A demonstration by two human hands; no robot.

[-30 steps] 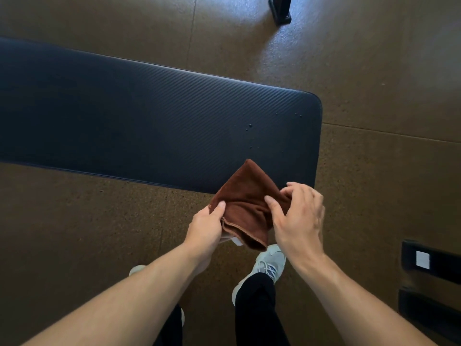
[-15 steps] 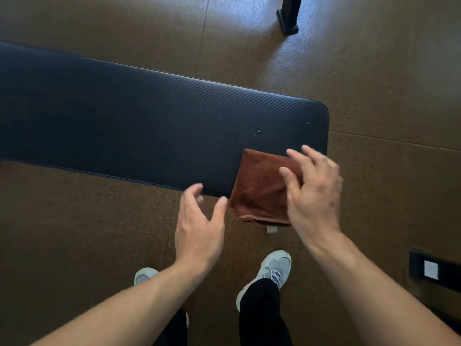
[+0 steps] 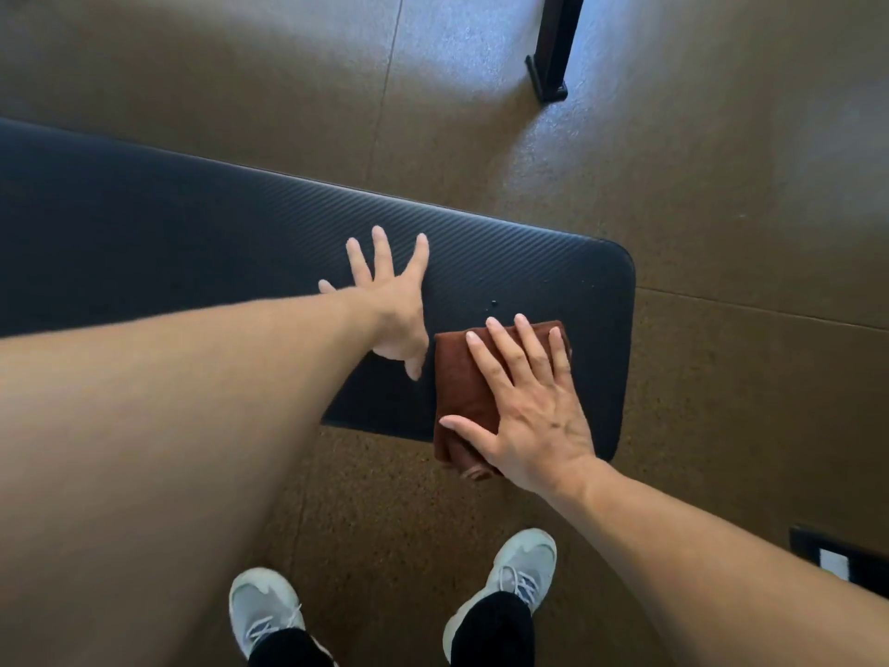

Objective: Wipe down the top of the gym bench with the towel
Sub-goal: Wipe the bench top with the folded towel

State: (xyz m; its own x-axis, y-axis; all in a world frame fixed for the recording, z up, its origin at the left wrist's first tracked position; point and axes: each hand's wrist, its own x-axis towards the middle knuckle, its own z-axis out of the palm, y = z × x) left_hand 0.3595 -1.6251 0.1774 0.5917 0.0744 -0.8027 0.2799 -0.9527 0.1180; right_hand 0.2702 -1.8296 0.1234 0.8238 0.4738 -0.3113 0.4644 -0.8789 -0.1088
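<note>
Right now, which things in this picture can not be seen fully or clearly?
- Bench: left end cut off by the head view's edge; its frame is hidden under the pad.
- Towel: largely covered by the right hand.
- Droplets: too small to count.
- Left hand: its palm faces down, so contact with the pad is unclear.

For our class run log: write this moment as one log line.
stage: wipe starting | right hand: flat on towel | left hand: spread on bench | drops: ahead of towel

Dark ribbed gym bench (image 3: 192, 243) on speckled floor (image 3: 721, 185), folded brown towel (image 3: 462, 377) overhanging its near edge.
</note>
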